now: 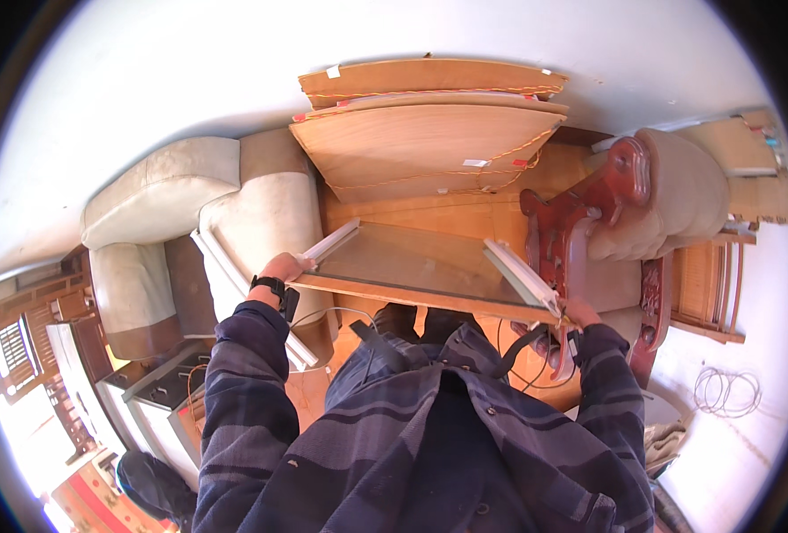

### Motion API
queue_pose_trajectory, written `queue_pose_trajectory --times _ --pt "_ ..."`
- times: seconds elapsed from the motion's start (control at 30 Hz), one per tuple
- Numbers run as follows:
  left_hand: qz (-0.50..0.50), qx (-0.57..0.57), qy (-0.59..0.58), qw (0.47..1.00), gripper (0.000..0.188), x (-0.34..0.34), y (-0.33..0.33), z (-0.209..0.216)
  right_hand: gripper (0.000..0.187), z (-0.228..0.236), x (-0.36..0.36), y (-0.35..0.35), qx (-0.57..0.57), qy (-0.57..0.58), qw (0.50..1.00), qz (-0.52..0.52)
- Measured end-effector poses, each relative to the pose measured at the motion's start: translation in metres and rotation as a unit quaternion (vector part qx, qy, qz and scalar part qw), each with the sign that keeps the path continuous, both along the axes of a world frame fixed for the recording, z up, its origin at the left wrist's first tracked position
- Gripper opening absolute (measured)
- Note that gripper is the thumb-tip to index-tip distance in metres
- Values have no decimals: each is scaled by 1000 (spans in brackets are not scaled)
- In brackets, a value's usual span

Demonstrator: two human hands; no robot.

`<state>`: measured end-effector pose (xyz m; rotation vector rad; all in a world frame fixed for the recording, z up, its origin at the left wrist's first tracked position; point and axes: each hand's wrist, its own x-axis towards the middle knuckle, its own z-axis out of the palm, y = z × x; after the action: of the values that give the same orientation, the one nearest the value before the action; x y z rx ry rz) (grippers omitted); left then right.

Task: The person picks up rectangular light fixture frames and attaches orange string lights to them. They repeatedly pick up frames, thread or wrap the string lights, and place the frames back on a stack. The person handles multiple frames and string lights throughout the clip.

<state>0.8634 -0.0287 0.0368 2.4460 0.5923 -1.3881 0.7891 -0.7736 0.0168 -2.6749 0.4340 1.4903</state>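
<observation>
Seen from above, a person in a dark plaid shirt holds a wide, see-through panel level across the front of the body, above an orange-brown floor. The panel has a wooden strip along its near edge and a pale rail on each short side. The left hand is closed on the near left corner, thumb on top, with the other fingers mostly hidden; a black watch circles that wrist. The right hand is curled around the near right corner, beside the end of the pale rail; its exact finger placement is hard to tell. Beyond the panel, large wooden boards lean in a stack against a white wall, with twisted red-and-yellow cord running across them. On the left stands a beige upholstered seat, with long white strips leaning against its near side. On the right is an armchair with red-brown carved wood and beige cushions. Farther right lies a loose coil of thin cable.
</observation>
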Motion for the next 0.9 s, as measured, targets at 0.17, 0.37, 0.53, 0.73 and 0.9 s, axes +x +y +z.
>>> queue_pose_trajectory --times 0.17,0.37,0.53,0.73,0.9 --pt "46 3 -8 999 86 26 -1 -12 61 -14 116 -3 65 -6 989 131" --pt "61 25 16 998 84 79 -20 -27 61 -50 230 -9 76 -40 989 124" --pt "84 -8 26 996 84 109 -26 -29 60 -67 305 -16 120 51 990 -51" --pt "67 23 84 994 80 172 -18 -28 29 -44 368 2 140 5 971 194" --pt "130 -1 8 992 70 176 -11 -12 25 -47 381 -6 229 -86 915 320"
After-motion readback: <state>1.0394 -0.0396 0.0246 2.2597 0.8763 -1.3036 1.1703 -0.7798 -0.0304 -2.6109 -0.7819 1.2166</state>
